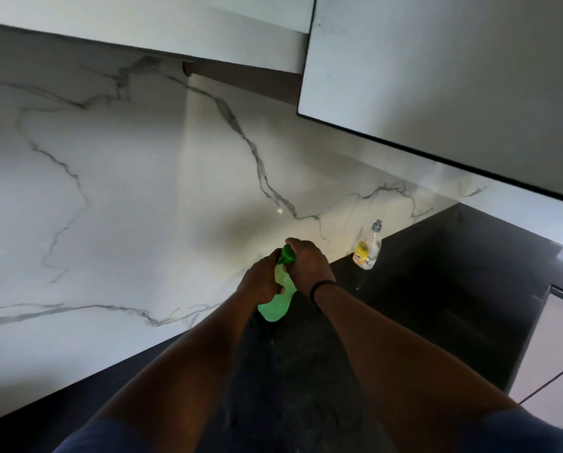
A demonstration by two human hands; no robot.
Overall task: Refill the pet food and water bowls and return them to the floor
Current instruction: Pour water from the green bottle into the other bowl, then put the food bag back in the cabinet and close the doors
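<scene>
A translucent green bottle (278,302) with a darker green cap (288,255) stands on the black countertop (306,371) close to the marble wall. My left hand (260,282) grips the bottle's body around its upper half. My right hand (307,264) is closed over the cap from the right and above. A black band sits on my right wrist. No pet bowls are in view.
A clear soap dispenser (368,248) with a yellow label stands at the back of the counter, right of the bottle. White wall cabinets (453,70) hang above. The marble backsplash (110,191) fills the left. A white drawer front (554,371) shows at far right.
</scene>
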